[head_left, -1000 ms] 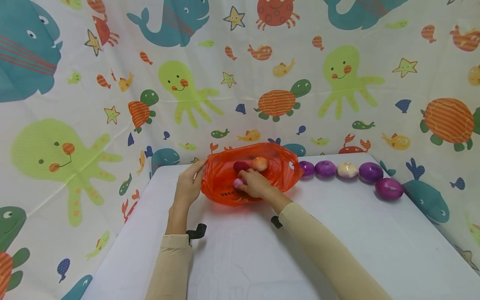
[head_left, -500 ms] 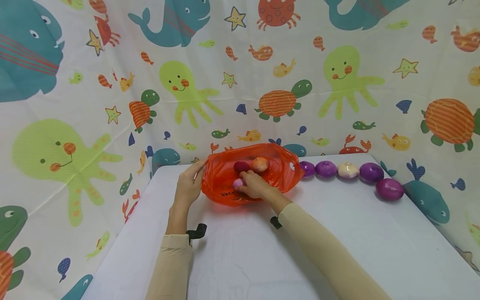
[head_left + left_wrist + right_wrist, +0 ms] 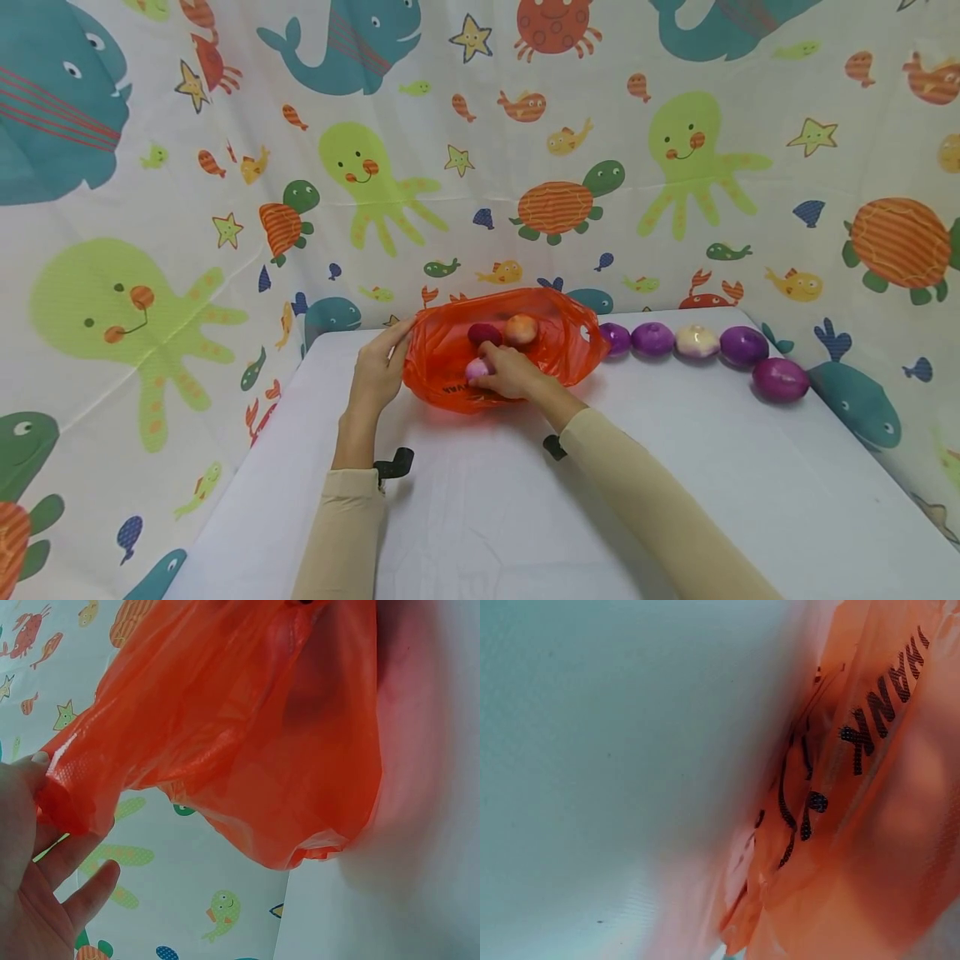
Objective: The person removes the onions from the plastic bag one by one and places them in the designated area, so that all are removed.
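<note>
- My left hand (image 3: pixel 378 371) pinches the orange bag's (image 3: pixel 450 379) left rim, holding its mouth open.
- My right hand (image 3: pixel 508 372), inside the bag, curls round a pale pink onion (image 3: pixel 476 369), lying just left of my fingertips.

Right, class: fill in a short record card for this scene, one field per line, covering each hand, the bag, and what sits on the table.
left hand: holds the edge of the orange bag, keeping it open
right hand: inside the bag, fingers on a pale pink onion
bag contents: also a dark red onion and a peach-coloured one
table: white; five onions lie right of the bag
</note>
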A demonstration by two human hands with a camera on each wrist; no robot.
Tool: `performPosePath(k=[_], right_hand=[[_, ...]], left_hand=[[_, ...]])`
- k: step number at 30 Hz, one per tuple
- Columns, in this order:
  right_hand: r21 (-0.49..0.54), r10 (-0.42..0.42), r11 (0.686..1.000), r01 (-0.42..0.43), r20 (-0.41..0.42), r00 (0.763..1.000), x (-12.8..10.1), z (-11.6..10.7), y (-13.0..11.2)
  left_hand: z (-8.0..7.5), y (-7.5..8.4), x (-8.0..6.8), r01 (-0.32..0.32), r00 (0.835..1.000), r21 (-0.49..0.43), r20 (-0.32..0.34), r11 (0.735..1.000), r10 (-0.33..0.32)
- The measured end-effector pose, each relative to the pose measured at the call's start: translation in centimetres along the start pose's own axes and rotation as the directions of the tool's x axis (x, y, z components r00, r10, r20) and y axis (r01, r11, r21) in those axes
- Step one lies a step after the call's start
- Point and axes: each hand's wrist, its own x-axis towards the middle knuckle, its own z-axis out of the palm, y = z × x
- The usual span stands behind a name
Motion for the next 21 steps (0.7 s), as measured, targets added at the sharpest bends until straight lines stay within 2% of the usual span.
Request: performPosePath(k=[14,21], right_hand=[[-0.064,-0.112,0.993,0.104,-0.137,0.984,-0.3,-0.8,-0.4],[0.005,-0.106,0.994,0.109,-0.202,0.974,-1.5,-1.6,-0.3]], left_hand=[[-0.1,0.0,0.0,-0.012,1.0,0.002,-0.005,1.0,0.012],[-0.2,0.0,0.0,-0.011,1.0,0.004,-0.005,1.0,0.011]])
